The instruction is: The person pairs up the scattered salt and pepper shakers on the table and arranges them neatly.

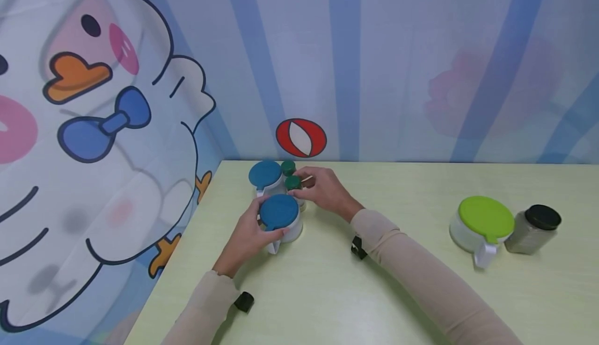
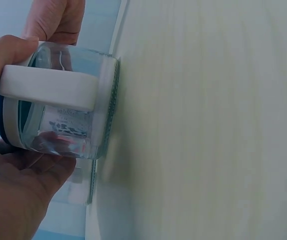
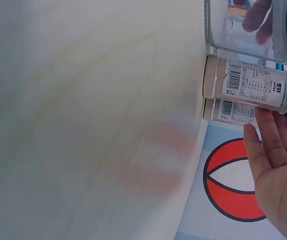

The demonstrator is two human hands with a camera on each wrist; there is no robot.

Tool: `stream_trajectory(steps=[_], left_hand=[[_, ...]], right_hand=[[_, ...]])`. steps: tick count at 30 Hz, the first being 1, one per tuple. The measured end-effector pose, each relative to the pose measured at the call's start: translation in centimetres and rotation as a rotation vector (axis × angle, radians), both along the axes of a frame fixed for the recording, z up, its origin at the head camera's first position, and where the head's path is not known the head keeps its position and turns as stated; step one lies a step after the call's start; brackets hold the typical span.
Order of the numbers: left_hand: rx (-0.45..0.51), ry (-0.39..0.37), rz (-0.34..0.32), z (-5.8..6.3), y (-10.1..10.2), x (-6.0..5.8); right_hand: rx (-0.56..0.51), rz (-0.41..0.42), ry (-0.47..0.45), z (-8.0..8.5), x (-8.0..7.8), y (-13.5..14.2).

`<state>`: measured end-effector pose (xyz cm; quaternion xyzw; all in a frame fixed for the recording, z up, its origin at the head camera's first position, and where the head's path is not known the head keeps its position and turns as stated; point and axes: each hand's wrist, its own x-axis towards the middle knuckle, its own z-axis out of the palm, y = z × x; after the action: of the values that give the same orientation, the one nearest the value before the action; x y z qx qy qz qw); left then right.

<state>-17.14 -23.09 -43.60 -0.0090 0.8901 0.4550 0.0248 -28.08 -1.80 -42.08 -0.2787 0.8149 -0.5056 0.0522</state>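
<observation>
My left hand grips a clear glass jar with a blue lid and a white handle, thumb and fingers on either side near the lid. The jar stands on the table. My right hand holds a small spice bottle by its green cap, thumb on one side and fingers on the other. Behind it is a second green-capped bottle, its cap showing from above. Another blue-lidded jar stands at the back left, partly hidden by the front jar.
On the right side of the pale table stand a handled jar with a lime-green lid and a black-capped seasoning jar. A patterned backdrop rises behind the table's back edge and along the left.
</observation>
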Motion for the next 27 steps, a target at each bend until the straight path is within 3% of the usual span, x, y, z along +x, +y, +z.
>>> stream_trajectory(steps=[15, 27], left_hand=[[-0.053, 0.084, 0.009, 0.1, 0.3, 0.1], [-0.069, 0.145, -0.005, 1.4, 0.9, 0.0]], right_hand=[[-0.011, -0.015, -0.018, 0.0, 0.2, 0.0], [-0.016, -0.031, -0.040, 1.4, 0.3, 1.0]])
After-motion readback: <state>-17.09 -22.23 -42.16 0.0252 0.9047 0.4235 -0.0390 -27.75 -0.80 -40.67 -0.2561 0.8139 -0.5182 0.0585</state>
